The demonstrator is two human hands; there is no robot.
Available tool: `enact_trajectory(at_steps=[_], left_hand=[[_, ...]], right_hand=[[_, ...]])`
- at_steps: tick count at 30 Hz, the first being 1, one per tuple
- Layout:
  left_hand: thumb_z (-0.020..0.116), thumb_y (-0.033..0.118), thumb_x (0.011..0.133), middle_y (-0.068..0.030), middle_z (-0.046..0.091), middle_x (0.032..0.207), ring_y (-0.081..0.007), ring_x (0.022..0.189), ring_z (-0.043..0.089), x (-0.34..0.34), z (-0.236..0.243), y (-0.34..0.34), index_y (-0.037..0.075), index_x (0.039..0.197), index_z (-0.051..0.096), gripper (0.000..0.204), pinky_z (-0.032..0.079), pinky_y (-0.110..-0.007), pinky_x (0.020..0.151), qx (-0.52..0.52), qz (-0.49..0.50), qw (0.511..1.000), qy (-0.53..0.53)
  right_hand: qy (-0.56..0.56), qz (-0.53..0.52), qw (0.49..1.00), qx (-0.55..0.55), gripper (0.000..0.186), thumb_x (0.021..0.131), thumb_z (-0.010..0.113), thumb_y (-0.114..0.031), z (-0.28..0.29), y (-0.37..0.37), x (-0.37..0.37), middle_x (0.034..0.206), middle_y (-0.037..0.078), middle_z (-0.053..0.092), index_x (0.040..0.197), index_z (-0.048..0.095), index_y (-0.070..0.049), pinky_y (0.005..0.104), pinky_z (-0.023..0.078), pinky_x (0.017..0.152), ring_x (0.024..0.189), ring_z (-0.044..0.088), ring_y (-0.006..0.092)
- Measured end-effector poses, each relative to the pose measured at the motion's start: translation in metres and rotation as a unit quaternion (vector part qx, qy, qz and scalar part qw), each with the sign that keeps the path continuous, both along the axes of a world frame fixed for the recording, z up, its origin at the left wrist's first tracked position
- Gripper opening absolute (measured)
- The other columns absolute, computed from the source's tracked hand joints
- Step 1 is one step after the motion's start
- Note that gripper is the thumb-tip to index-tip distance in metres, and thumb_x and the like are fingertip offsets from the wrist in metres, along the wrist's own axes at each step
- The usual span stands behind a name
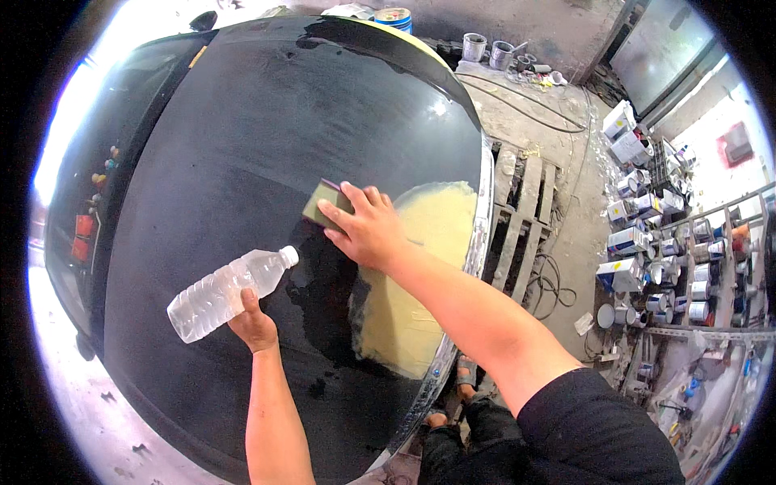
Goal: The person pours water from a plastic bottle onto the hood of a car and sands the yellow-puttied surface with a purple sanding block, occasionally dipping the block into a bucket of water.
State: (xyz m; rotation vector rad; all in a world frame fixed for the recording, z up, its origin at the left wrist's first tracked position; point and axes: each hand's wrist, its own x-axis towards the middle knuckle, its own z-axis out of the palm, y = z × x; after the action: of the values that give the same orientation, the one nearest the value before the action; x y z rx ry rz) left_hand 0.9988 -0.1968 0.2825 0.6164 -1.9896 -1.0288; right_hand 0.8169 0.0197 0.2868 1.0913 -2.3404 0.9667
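My left hand [255,325] is closed around a clear plastic water bottle [230,289] with a white cap, tilted so the cap points up and right. The bottle is over the dull black car hood [218,162]. My right hand [368,225] grips a greenish block [326,202], which looks like a sanding block, on the hood near its middle. Under my right forearm lies a pale yellow patch of filler [436,218] by the hood's front edge. Dark wet streaks [315,275] run between the bottle and this patch. The block's underside is hidden.
The windshield [89,186] is at the left. Wooden pallets [517,214] lie on the floor beside the car's front, with a hose [558,283] near them. Many paint cans [626,242] stand along the right side. Buckets [475,47] sit at the back wall.
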Motion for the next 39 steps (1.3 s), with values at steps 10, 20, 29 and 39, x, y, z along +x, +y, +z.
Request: enact_trajectory(at_steps=[10, 20, 29, 39], left_hand=[[0.054, 0.050, 0.097, -0.0170, 0.060, 0.125, -0.0309, 0.116, 0.057, 0.005, -0.002, -0.005, -0.002, 0.131, 0.053, 0.063, 0.039, -0.042, 0.104, -0.038, 0.010, 0.999, -0.028], [0.056, 0.048, 0.097, -0.0153, 0.057, 0.131, -0.0281, 0.120, 0.054, 0.018, 0.001, -0.011, -0.003, 0.132, 0.054, 0.062, 0.037, -0.041, 0.106, -0.028, 0.012, 0.999, -0.025], [0.056, 0.050, 0.097, -0.0162, 0.057, 0.130, -0.0293, 0.119, 0.054, 0.014, -0.005, -0.014, -0.003, 0.132, 0.052, 0.064, 0.037, -0.041, 0.106, -0.037, 0.021, 0.999, -0.033], [0.054, 0.046, 0.097, -0.0161, 0.060, 0.127, -0.0302, 0.117, 0.056, 0.003, -0.008, -0.004, -0.002, 0.131, 0.053, 0.059, 0.038, -0.041, 0.105, -0.034, 0.017, 0.999, -0.029]], right_hand=[[0.000, 0.001, 1.000, 0.027, 0.055, 0.080, 0.074, -0.034, 0.000, 0.007, 0.011, 0.136, 0.019, 0.050, 0.132, 0.057, -0.028, 0.0489, 0.047, 0.091, 0.112, 0.055, 0.0380], [-0.010, 0.028, 0.999, 0.018, 0.057, 0.076, 0.077, -0.031, -0.043, 0.085, 0.047, 0.137, 0.016, 0.052, 0.130, 0.061, -0.028, 0.0469, 0.045, 0.092, 0.110, 0.056, 0.0357], [0.019, 0.047, 0.999, 0.017, 0.058, 0.075, 0.077, -0.032, -0.014, 0.033, 0.038, 0.135, 0.015, 0.052, 0.130, 0.060, -0.029, 0.0453, 0.044, 0.087, 0.108, 0.057, 0.0321], [0.052, 0.037, 0.997, 0.033, 0.063, 0.073, 0.078, -0.032, 0.002, -0.008, -0.004, 0.136, 0.018, 0.051, 0.133, 0.058, -0.029, 0.0440, 0.044, 0.088, 0.107, 0.057, 0.0322]])
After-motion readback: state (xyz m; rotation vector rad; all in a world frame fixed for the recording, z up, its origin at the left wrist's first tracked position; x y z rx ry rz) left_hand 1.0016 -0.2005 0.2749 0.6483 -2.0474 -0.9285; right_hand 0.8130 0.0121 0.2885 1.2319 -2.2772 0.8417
